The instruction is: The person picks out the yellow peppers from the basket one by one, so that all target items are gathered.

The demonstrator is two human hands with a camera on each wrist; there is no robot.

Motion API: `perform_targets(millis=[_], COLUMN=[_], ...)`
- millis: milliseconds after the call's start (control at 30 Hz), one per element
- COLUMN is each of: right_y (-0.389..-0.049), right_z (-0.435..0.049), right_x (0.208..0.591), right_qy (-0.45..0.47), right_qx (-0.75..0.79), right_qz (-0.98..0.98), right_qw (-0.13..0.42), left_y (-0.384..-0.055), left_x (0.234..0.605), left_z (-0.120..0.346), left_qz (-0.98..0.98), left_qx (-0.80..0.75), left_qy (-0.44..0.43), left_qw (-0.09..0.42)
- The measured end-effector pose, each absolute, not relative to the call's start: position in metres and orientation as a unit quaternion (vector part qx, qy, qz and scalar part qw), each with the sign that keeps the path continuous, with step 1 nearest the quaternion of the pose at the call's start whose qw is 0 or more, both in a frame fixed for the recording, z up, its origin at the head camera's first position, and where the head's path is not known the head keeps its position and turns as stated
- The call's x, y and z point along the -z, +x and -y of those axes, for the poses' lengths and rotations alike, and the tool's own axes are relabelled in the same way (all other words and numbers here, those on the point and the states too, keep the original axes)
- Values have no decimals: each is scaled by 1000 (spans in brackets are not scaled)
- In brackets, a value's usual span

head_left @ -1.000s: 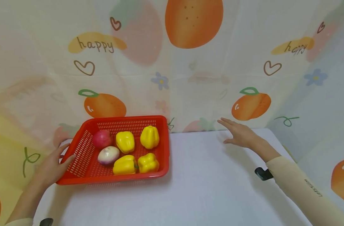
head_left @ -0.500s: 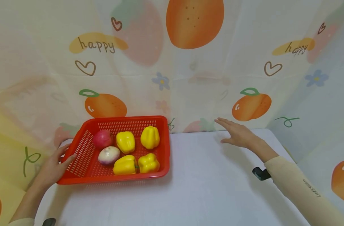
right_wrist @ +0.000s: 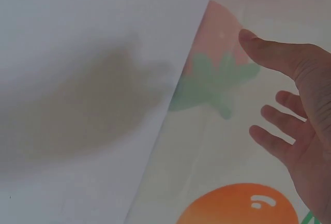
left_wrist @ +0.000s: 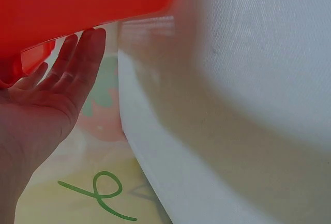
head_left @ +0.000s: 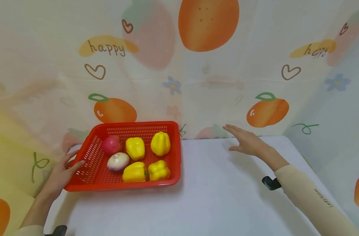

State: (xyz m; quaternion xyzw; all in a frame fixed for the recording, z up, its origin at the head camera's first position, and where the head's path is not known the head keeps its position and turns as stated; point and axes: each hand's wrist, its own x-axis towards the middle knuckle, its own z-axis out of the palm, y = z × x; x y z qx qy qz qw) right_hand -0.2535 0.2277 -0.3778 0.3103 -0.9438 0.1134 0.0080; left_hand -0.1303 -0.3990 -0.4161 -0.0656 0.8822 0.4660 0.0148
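Left hand (head_left: 61, 172) grips red basket (head_left: 123, 186) at its left rim (head_left: 86, 141); right hand (head_left: 246, 141) hovers, outstretched.

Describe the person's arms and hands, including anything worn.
The left hand and right hand are both ungloved. The left sleeve and right sleeve are beige; dark lettering runs along the right one. A black attachment shows near each cuff.

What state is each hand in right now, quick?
Left hand: holding the red basket by its left rim.
Right hand: open, holding nothing.
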Motion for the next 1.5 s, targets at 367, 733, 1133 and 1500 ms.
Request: perform_targets(millis=[367,733,1133,1500], right_y=[-253,-262,-267,-273], right_z=[-208,-184,-151,-119], right_x=[381,364,343,329], right_qy=[322,364,383,375], right_qx=[-112,-87,-76,-93], right_qz=[940,927,921,922], right_qw=[-5,11,9,9], left_y=[-132,-131,-131,-130], left_x=[415,416,416,416], left_z=[399,397,399,399], left_qz=[-881,-875,-876,-872], left_qx=[-467,-478,-478,-484], left_qy=[-72,-69,-65,-70], left_qw=[23,26,28,31])
